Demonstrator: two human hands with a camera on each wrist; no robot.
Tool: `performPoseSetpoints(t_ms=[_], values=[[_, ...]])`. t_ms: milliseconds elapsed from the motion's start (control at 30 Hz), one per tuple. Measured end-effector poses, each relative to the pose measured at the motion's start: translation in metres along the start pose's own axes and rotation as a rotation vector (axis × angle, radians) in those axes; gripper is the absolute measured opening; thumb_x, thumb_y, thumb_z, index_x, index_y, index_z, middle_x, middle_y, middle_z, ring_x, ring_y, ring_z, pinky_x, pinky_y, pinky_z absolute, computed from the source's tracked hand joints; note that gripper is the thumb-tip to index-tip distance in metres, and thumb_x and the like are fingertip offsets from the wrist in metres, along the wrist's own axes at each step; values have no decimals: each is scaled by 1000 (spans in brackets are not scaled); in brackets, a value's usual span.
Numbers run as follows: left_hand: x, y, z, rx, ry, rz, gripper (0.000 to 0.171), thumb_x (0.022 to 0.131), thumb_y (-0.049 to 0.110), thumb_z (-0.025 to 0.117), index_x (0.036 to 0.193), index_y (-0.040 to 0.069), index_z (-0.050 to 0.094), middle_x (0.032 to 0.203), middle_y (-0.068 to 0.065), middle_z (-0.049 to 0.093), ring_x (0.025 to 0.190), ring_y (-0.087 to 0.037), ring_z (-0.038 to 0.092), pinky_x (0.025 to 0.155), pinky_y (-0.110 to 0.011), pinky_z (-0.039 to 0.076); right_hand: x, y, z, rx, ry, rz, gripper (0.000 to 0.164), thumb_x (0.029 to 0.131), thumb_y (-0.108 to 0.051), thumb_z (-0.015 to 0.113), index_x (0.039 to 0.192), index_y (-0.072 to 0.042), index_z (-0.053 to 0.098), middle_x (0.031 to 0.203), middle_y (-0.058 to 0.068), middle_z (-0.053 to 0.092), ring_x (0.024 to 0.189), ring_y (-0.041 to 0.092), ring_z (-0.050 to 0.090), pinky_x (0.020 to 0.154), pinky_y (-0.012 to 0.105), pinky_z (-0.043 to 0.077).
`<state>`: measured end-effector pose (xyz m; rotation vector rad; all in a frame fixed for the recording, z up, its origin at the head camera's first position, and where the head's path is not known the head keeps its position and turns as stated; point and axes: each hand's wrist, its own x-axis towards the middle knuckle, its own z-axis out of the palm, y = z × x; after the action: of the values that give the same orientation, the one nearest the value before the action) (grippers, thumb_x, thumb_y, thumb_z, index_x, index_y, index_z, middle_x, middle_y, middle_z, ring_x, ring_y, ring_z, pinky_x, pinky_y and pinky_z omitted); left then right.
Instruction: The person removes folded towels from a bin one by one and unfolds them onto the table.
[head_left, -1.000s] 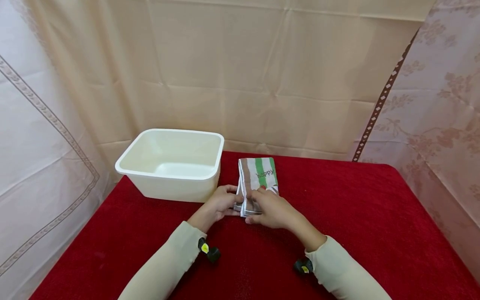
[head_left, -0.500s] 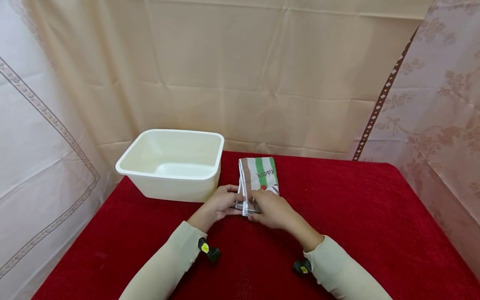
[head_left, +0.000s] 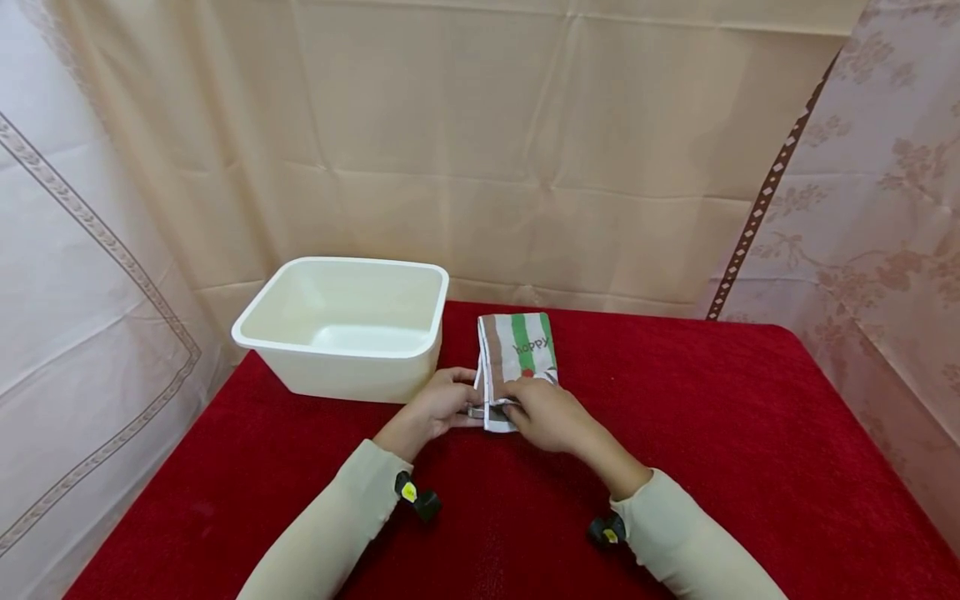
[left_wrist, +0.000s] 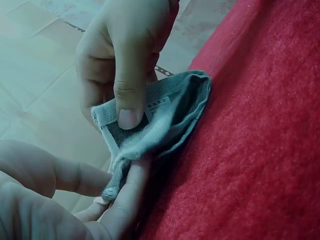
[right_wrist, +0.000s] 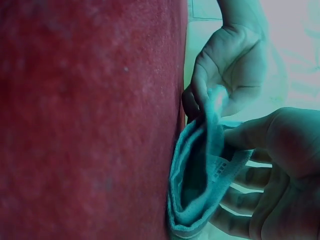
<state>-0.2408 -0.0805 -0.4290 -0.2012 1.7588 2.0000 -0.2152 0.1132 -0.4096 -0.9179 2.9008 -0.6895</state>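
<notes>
Striped towel (head_left: 510, 354), folded up, is what this person has their fingers in. Biggest thing around is the beige curtain (head_left: 495, 150) hanging at the back, then the fuzzy red-covered table (head_left: 712, 433) the towel sits on. Cream tub (head_left: 337, 377) is up there too, just to the left of the towel. Towel itself is a folded rectangle, white with brown and green stripes, layers gaping a bit at the near end. Both hands are on that end, neither one spread wide. Right hand (head_left: 551, 414) has its thumb tucked inside the fold and fingers on the outside, gripping the cloth. Left hand (head_left: 438, 406), near the tub, is pinching the towel's left edge. Smallest bits: "happy" lettering (head_left: 532, 347) on top, tiny label (left_wrist: 159, 106) inside the fold.
</notes>
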Motion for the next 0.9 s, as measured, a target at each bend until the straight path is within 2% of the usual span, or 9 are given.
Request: performPoseSetpoints(t_ms=[133,233,367,533,667,900], values=[[0,0,0,32,-6,6,53,88,-13,56,139,-7,45,96,-15,63,78,-21,68,76,-43,64,0,2,-2,23,9,-8,1,96,-13,70,96,-12,71,83,-6,64,78,10,59,67,32,52],[-1,1,0,30,-26,6,53,88,-11,61,139,-7,45,95,-15,66,75,-20,69,75,-41,64,-1,2,-3,35,-25,-4,12,94,-24,76,96,-14,69,84,-8,65,76,8,57,67,31,51],[-2,2,1,19,-37,6,51,90,-7,66,137,-8,46,98,-17,68,79,-22,72,75,-41,64,-2,1,-5,41,-75,28,31,84,-38,85,98,-17,66,86,-9,63,75,8,55,65,30,49],[-2,2,1,4,-37,-2,51,92,-3,69,137,-7,46,105,-21,68,85,-26,73,76,-42,64,-2,-2,-6,33,-82,75,42,77,-37,91,103,-17,64,94,-8,64,79,9,56,68,32,51],[-1,2,1,-11,-38,-10,52,93,-2,69,138,-6,45,107,-22,68,85,-25,73,76,-41,64,-1,-3,-5,11,-80,79,41,78,-33,91,102,-17,62,92,-8,62,79,10,56,66,32,51],[2,1,0,-2,-47,-9,52,94,-1,69,139,-7,44,102,-20,70,80,-23,72,75,-41,64,-1,-1,-4,2,-66,50,25,87,-26,82,99,-17,62,85,-9,58,75,11,54,62,31,48]])
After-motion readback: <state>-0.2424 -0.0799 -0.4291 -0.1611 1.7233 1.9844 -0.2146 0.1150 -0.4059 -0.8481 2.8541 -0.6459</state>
